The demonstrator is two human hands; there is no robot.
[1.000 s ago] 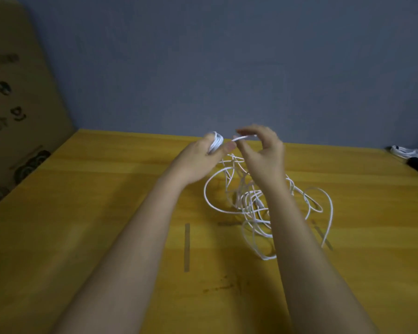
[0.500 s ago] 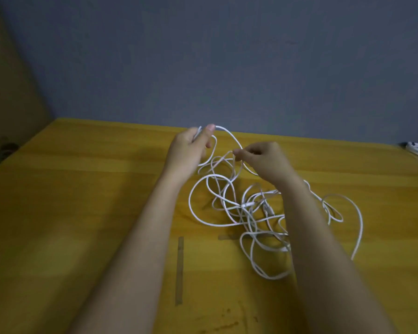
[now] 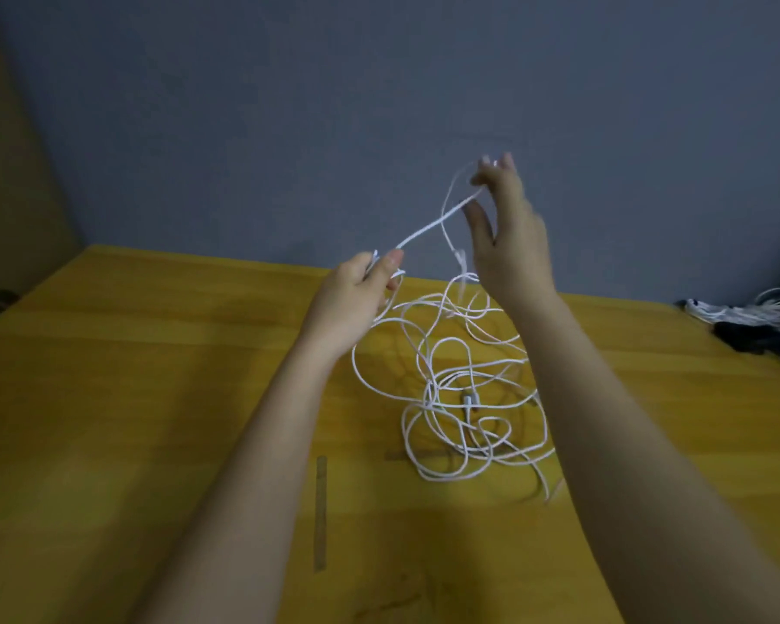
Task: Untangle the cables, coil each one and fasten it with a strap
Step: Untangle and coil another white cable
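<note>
At 5 o'clock on the yellow table (image 3: pixel 109 398), tangled white cables (image 3: pixel 464 412) (loops overlapping). At 12 o'clock, left hand (image 3: pixel 356 299) gripping a small coil, thumb pressed on top. Beyond at 1 o'clock, raised right hand (image 3: pixel 509 245), fingers (image 3: pixel 496 168) pinching a taut strand.

A yellow wooden table (image 3: pixel 109 398) met a grey-blue wall (image 3: pixel 289 105) at twelve o'clock; a cardboard sheet (image 3: pixel 14 173) leaned at ten o'clock.
</note>
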